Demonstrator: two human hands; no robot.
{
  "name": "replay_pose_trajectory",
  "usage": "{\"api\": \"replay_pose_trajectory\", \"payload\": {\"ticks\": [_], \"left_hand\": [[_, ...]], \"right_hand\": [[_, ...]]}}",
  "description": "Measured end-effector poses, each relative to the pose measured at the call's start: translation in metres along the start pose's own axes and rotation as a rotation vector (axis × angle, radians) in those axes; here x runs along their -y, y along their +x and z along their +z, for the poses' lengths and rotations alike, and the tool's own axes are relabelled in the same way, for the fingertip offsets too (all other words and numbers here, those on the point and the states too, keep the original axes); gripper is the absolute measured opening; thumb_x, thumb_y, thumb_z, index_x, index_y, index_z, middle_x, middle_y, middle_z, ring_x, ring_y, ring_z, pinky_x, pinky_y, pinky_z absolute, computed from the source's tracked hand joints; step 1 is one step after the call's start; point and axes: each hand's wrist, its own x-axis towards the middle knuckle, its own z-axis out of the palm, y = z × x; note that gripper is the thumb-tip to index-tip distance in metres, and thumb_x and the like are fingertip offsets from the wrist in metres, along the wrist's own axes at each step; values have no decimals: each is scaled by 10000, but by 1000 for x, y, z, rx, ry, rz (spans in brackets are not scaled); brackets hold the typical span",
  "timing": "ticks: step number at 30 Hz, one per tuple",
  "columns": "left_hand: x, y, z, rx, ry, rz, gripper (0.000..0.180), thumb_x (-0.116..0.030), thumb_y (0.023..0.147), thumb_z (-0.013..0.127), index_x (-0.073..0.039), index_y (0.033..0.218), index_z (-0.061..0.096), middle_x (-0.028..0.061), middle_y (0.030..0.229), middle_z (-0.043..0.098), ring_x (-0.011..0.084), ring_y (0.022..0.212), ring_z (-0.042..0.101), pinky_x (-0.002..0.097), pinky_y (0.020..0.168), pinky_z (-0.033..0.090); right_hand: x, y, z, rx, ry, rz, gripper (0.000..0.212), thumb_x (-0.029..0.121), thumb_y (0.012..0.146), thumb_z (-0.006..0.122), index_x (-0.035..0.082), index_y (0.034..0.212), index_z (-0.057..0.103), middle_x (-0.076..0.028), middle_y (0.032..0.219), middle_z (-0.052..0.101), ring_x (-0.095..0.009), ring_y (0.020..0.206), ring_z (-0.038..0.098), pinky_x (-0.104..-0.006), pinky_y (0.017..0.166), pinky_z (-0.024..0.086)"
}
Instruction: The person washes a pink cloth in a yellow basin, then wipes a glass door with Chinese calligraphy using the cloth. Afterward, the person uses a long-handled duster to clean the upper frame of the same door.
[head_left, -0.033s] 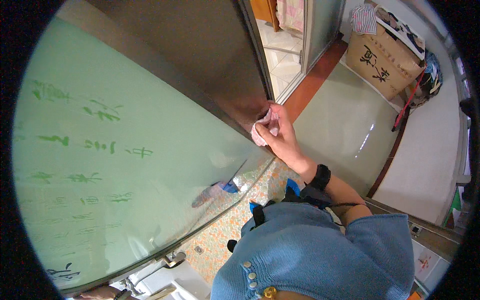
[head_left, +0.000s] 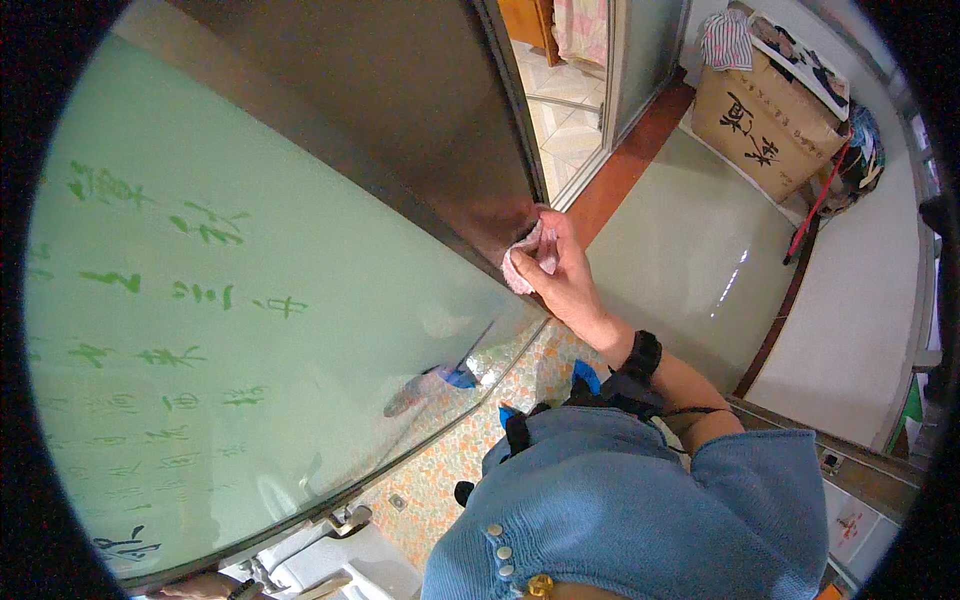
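- Head view: pale-green frosted-glass panel [head_left: 250, 340].
- Smooth dark-brown frame [head_left: 390, 90] along its upper edge.
- My right hand [head_left: 568, 278], fingers pinched closed.
- My left hand [head_left: 195, 587], panel's bottom edge; grip I can't tell.
- Crumpled pink cloth [head_left: 518, 272] in my right fingers, frame's lower right corner.

Glass door [head_left: 280, 345] left, box [head_left: 755, 125] right (cloth [head_left: 727, 42], apparently, on top).

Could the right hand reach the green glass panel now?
Probably yes: the right hand holds the pink cloth at the dark brown surface beside the green glass panel, and nothing visible blocks the way.
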Motion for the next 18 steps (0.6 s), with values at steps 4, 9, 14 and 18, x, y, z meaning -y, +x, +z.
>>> {"api": "replay_pose_trajectory", "payload": {"ticks": [4, 9, 14, 18], "left_hand": [[1, 1, 1, 24, 26, 41, 784, -478, 907, 518, -184, 1501, 99, 74, 1567, 24, 331, 1425, 79, 570, 1134, 112], [10, 2, 1, -26, 78, 121, 733, -496, 933, 448, -123, 1490, 149, 162, 1542, 118, 367, 1393, 183, 565, 1112, 196], [29, 10, -14, 3, 222, 223, 721, -525, 968, 300, -37, 1476, 145, 222, 1533, 75, 410, 1376, 199, 515, 1099, 248], [52, 13, -29, 3, 227, 250, 673, -466, 996, 278, 1, 1465, 158, 252, 1515, 131, 427, 1359, 237, 515, 1091, 262]], "right_hand": [[-3, 2, -2, 3, 23, 38, 421, -74, 888, 521, 134, 1173, 292, -54, 702, 450, -116, 514, 460, -253, 424, 361], [-48, -25, -34, -87, -273, -22, 439, -100, 850, 550, 94, 1167, 315, -43, 801, 419, -117, 578, 467, -276, 479, 397], [-124, -64, -78, -283, -265, 334, 546, -146, 791, 549, 139, 1214, 355, -59, 965, 480, -133, 673, 497, -314, 546, 432], [-143, -94, -132, -148, 278, 675, 214, -111, 696, 558, 33, 851, 524, -57, 740, 524, -157, 513, 482, -285, 475, 376]]}}
